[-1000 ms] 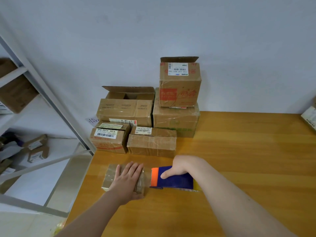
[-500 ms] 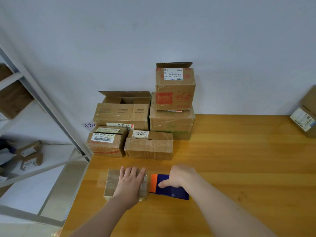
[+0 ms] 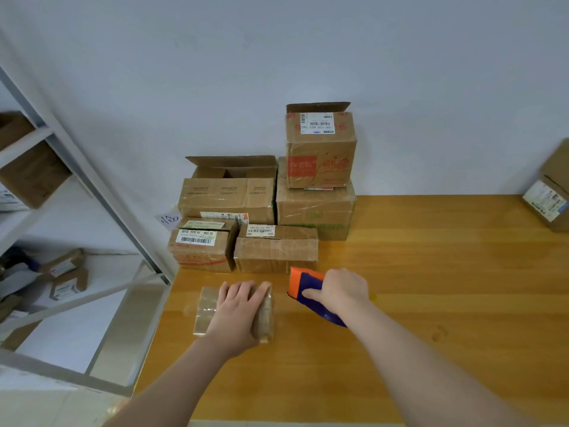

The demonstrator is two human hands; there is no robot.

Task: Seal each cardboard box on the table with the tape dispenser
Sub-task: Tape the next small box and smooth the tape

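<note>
Your left hand (image 3: 238, 309) lies on top of the small flat box (image 3: 205, 312) and presses it down on the table (image 3: 431, 288), with the fingers laid over its top. Your right hand (image 3: 341, 292) grasps the tape dispenser (image 3: 303, 288), which is just right of this box, apart from it, with the orange end turned toward it. I cannot tell if a strip of tape joins them. The small box shines with clear tape, so I judge it is nearly sealed. Behind it, two low boxes (image 3: 275, 251) look closed. Further behind it, the wide carton (image 3: 228, 195) and the tall box (image 3: 320, 149) on the pile both have a flap standing up, so these are left to seal. Far to the right of it another box (image 3: 551, 198) stands; its state is not clear.
</note>
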